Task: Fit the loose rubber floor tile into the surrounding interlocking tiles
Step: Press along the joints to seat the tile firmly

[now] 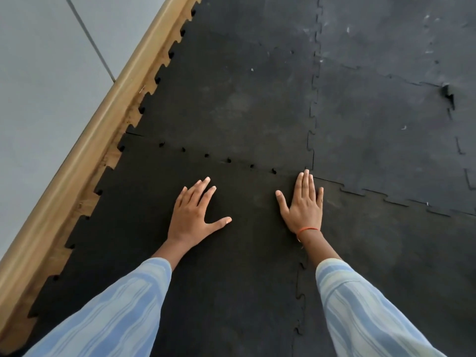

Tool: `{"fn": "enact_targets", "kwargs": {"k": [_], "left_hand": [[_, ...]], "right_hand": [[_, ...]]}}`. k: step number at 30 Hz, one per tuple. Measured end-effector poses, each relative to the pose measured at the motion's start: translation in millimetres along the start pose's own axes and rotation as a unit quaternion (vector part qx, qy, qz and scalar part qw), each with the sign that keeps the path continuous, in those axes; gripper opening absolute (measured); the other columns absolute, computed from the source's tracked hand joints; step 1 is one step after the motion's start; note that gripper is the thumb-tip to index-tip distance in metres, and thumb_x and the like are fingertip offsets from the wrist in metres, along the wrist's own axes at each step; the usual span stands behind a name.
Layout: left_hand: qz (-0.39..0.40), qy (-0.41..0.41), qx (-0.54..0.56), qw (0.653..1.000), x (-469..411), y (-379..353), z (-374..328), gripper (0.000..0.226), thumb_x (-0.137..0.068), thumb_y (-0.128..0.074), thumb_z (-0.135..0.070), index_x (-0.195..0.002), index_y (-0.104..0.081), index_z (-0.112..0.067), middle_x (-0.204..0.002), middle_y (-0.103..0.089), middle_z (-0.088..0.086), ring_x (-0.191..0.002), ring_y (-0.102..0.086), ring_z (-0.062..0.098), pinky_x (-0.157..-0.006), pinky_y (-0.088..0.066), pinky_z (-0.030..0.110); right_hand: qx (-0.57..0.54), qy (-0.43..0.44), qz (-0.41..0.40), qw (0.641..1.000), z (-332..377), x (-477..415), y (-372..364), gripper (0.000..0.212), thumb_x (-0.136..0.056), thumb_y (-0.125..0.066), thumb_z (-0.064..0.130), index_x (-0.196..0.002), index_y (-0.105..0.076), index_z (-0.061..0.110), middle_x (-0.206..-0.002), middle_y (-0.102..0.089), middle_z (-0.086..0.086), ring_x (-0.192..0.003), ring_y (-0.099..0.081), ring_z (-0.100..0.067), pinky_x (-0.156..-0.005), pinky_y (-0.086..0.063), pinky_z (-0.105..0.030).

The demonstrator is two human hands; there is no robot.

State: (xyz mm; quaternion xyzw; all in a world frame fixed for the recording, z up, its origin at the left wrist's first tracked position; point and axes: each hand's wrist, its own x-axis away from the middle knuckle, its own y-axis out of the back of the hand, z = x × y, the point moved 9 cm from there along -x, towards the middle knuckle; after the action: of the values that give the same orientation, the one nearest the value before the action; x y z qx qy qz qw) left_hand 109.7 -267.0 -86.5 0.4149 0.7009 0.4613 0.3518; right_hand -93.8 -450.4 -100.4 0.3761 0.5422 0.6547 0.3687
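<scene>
Black rubber tile (159, 228), matte with jigsaw-toothed edges, lies on the floor beside the wooden skirting board (103, 104). Small gaps show along its far seam (229, 161). Left hand (193, 215) and right hand (304, 204) rest flat on it, fingers spread, gripping nothing.
</scene>
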Motion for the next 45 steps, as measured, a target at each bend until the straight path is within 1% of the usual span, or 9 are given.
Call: {"fn": "enact_targets", "kwargs": {"k": [6, 12, 18, 23, 31, 36, 40, 42, 45], "left_hand": [[0.011, 0.007, -0.007, 1.0, -1.6, -0.7, 0.4, 0.083, -0.078, -0.044, -0.074, -0.136, -0.049, -0.014, -0.151, -0.037, 0.007, -0.139, -0.035, 0.025, -0.114, -0.025, 0.047], [0.008, 0.007, -0.012, 1.0, -2.2, -1.7, 1.6, 0.083, -0.078, -0.043, -0.075, -0.136, -0.048, -0.016, -0.151, -0.037, 0.006, -0.138, -0.034, 0.025, -0.114, -0.026, 0.048], [0.014, 0.012, -0.014, 1.0, -1.3, 0.9, 0.8, 0.084, -0.078, -0.042, -0.076, -0.137, -0.047, -0.017, -0.152, -0.035, 0.006, -0.139, -0.033, 0.024, -0.114, -0.024, 0.046], [0.014, 0.018, -0.022, 1.0, -3.2, 0.7, 1.1, 0.078, -0.082, -0.04, -0.073, -0.138, -0.047, -0.019, -0.153, -0.034, 0.004, -0.14, -0.031, 0.022, -0.115, -0.022, 0.044], [0.014, 0.021, -0.02, 0.999, -2.3, 1.2, 0.0, 0.067, -0.087, -0.043, -0.064, -0.135, -0.05, -0.018, -0.151, -0.038, 0.005, -0.139, -0.034, 0.022, -0.113, -0.026, 0.045], [-0.007, 0.017, -0.01, 1.0, -1.5, 2.8, 1.2, 0.057, -0.092, -0.044, -0.054, -0.133, -0.051, -0.016, -0.149, -0.041, 0.006, -0.138, -0.036, 0.021, -0.114, -0.028, 0.044], [-0.013, 0.035, -0.002, 0.999, -2.7, 1.5, 5.3, 0.05, -0.098, -0.042, -0.032, -0.143, -0.04, -0.012, -0.153, -0.035, 0.005, -0.141, -0.031, 0.018, -0.116, -0.023, 0.038], [0.0, 0.064, -0.019, 0.998, -9.9, 0.9, 12.6, 0.053, -0.1, -0.035, -0.032, -0.149, -0.028, -0.013, -0.158, -0.024, 0.002, -0.145, -0.021, 0.015, -0.118, -0.018, 0.036], [0.031, 0.071, -0.031, 0.996, -38.9, -0.9, 26.4, 0.055, -0.102, -0.024, -0.036, -0.152, -0.013, -0.017, -0.161, -0.009, -0.002, -0.147, -0.008, 0.011, -0.119, -0.007, 0.035]], "right_hand": [[-0.02, -0.074, 0.021, 0.997, 6.0, -22.8, -0.5, 0.078, -0.094, -0.015, 0.059, -0.15, 0.002, 0.007, -0.161, 0.006, -0.008, -0.148, 0.008, -0.019, -0.121, 0.004, -0.047], [-0.005, 0.069, 0.001, 0.998, 48.9, -28.6, -1.4, 0.078, -0.091, -0.009, 0.062, -0.151, -0.001, 0.012, -0.161, 0.002, -0.003, -0.148, 0.003, -0.016, -0.122, 0.0, -0.04], [-0.017, 0.013, 0.046, 0.999, 57.5, -43.1, -4.7, 0.073, -0.095, -0.012, 0.056, -0.15, 0.005, 0.01, -0.161, 0.01, -0.006, -0.147, 0.011, -0.018, -0.12, 0.005, -0.042], [0.01, 0.221, 0.026, 0.975, 129.4, -21.3, -10.0, 0.056, -0.1, -0.015, 0.04, -0.151, -0.001, 0.02, -0.161, 0.002, 0.003, -0.148, 0.005, -0.015, -0.122, -0.003, -0.043], [0.013, 0.182, 0.091, 0.979, 138.2, -32.0, -19.0, 0.058, -0.1, -0.011, 0.043, -0.149, 0.008, 0.02, -0.16, 0.012, 0.005, -0.147, 0.013, -0.014, -0.117, 0.008, -0.043], [0.048, 0.303, 0.054, 0.95, 179.7, -17.1, -22.3, 0.054, -0.101, -0.015, 0.038, -0.15, 0.001, 0.023, -0.161, 0.003, 0.007, -0.147, 0.007, -0.012, -0.12, 0.002, -0.043], [0.038, 0.297, 0.075, 0.951, 182.7, -28.7, -24.0, 0.054, -0.1, -0.013, 0.04, -0.15, 0.002, 0.025, -0.161, 0.004, 0.01, -0.147, 0.008, -0.01, -0.118, 0.006, -0.039], [0.03, 0.28, 0.083, 0.956, 181.4, -27.4, -24.0, 0.055, -0.101, -0.013, 0.04, -0.15, 0.003, 0.023, -0.161, 0.006, 0.008, -0.147, 0.009, -0.011, -0.118, 0.006, -0.039], [-0.001, 0.208, 0.031, 0.978, 161.7, -17.1, -19.3, 0.056, -0.101, -0.015, 0.039, -0.151, -0.002, 0.018, -0.161, 0.003, 0.004, -0.147, 0.007, -0.01, -0.12, 0.004, -0.038]]}}
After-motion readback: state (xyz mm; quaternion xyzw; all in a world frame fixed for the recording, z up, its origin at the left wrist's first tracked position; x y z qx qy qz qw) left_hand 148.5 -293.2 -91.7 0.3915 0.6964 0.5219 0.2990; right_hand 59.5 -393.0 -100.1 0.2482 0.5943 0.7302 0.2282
